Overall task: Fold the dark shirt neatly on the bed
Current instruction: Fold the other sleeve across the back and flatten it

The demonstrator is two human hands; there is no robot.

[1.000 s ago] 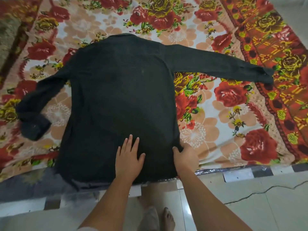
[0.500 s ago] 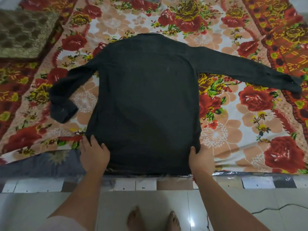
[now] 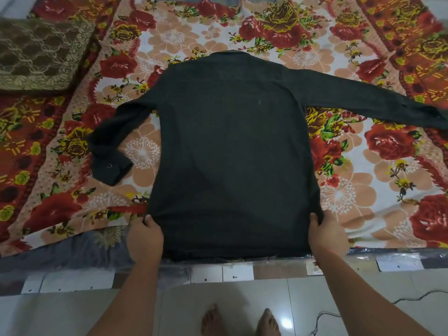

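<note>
The dark long-sleeved shirt (image 3: 232, 151) lies flat, back side up, on the flowered bed cover (image 3: 363, 190), collar at the far end. Its right sleeve stretches out toward the right edge of view; its left sleeve bends down, the cuff lying at the left. My left hand (image 3: 145, 236) grips the shirt's near left hem corner. My right hand (image 3: 327, 235) grips the near right hem corner. Both hands sit at the bed's near edge.
A brown lace-patterned cushion (image 3: 41, 52) rests at the far left of the bed. White floor tiles (image 3: 72, 311) and my bare feet (image 3: 240, 321) are below the bed edge. A thin cable (image 3: 397, 301) runs on the floor at the right.
My left hand slid from the middle of the hem to the left corner and closed on it. The right hand stayed at the right corner. The shirt body looks smoother and squarer.
</note>
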